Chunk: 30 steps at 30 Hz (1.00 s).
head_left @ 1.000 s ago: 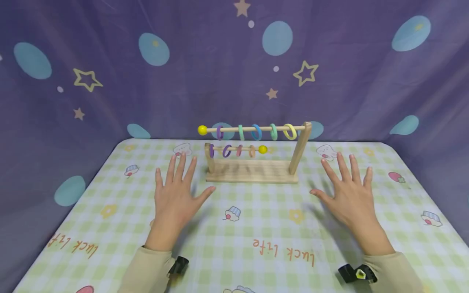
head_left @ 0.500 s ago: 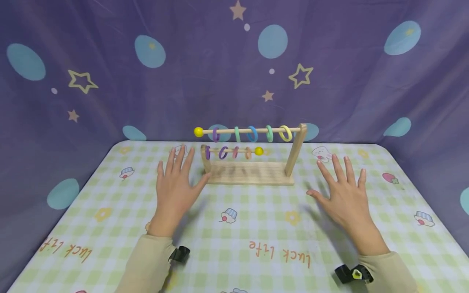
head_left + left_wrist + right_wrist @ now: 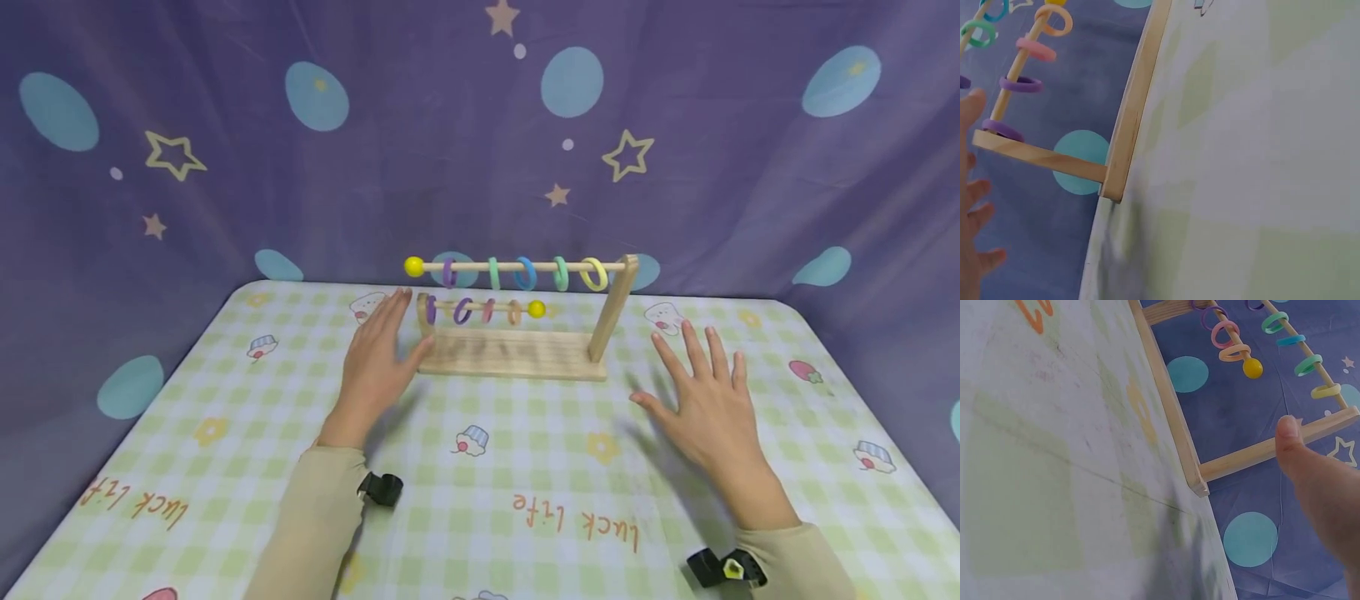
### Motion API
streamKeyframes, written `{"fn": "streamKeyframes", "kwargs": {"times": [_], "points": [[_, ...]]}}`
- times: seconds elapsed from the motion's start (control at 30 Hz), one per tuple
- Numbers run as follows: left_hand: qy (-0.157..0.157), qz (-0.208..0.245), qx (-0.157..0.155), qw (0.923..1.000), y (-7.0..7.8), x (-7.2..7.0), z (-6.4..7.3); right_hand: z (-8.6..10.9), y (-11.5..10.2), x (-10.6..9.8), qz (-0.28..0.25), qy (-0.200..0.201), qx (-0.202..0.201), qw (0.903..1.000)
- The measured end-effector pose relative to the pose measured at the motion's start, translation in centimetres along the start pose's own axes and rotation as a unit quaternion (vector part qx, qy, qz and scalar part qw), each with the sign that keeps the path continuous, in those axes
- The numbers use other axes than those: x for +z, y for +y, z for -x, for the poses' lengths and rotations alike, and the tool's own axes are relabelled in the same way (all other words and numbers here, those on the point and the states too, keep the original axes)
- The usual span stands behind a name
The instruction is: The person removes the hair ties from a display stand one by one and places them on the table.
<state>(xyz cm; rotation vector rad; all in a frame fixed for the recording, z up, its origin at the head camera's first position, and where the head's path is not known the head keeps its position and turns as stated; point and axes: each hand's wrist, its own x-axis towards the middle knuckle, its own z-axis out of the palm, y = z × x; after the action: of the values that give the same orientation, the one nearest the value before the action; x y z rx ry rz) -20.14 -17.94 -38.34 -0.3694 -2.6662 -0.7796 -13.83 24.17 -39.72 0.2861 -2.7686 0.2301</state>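
Observation:
A wooden ring stand (image 3: 510, 354) stands toward the back of the table, with two rods that end in yellow balls. On the upper rod hang a purple ring (image 3: 448, 273), two green rings, a blue ring (image 3: 526, 273) and a yellow ring (image 3: 595, 273). The lower rod carries two purple rings, a pink ring (image 3: 1224, 335) and a peach ring (image 3: 1055, 20). My left hand (image 3: 377, 362) hovers beside the stand's short left post, fingers straight and thumb apart, holding nothing. To the right of the stand, my right hand (image 3: 712, 408) is spread above the table and also holds nothing.
A green-and-white checked tablecloth (image 3: 555, 467) with printed cupcakes, flowers and lettering covers the table. Behind it hangs a purple curtain (image 3: 420, 133) with stars and blue ovals. Each sleeve has a black wrist camera (image 3: 382, 489) strapped on.
My left hand has moved forward and to the right toward the stand's left post, its fingers drawing closer together. My right hand has stayed nearly still. The stand and rings look unchanged.

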Motion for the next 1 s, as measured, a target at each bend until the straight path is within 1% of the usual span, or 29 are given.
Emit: {"fn": "streamKeyframes", "kwargs": {"times": [0.13,0.23,0.3,0.4,0.57,0.7,0.8,0.9,1.0], "points": [[-0.011,0.043,0.009,0.9990,-0.4,0.5,-0.7,0.0,-0.1,0.0,-0.005,0.013,-0.006,0.9999],[-0.025,0.084,-0.005,0.9961,-0.7,0.6,-1.2,-0.2,-0.1,0.0,-0.007,0.021,-0.010,0.9997],[-0.033,0.113,-0.024,0.9928,-0.9,0.6,-1.4,-0.3,-0.2,0.1,-0.009,0.024,-0.010,0.9996],[-0.045,0.158,-0.049,0.9851,-1.0,0.6,-1.5,-0.3,-0.3,0.0,-0.011,0.023,-0.009,0.9996],[-0.042,0.205,-0.056,0.9762,-1.1,1.0,-1.4,-0.2,-0.4,0.0,-0.024,0.021,-0.009,0.9995],[-0.033,0.212,-0.065,0.9746,-1.0,1.4,-1.6,-0.2,-0.6,-0.1,-0.037,0.021,-0.008,0.9991],[-0.035,0.201,-0.070,0.9765,-1.0,1.9,-1.7,-0.2,-0.6,-0.3,-0.043,0.017,-0.004,0.9989],[-0.035,0.198,-0.067,0.9773,-0.7,2.2,-1.8,-0.2,-0.7,-0.4,-0.047,0.017,-0.001,0.9988],[-0.030,0.196,-0.076,0.9772,-0.3,2.5,-1.9,-0.2,-0.6,-0.5,-0.052,0.020,0.000,0.9985]]}}
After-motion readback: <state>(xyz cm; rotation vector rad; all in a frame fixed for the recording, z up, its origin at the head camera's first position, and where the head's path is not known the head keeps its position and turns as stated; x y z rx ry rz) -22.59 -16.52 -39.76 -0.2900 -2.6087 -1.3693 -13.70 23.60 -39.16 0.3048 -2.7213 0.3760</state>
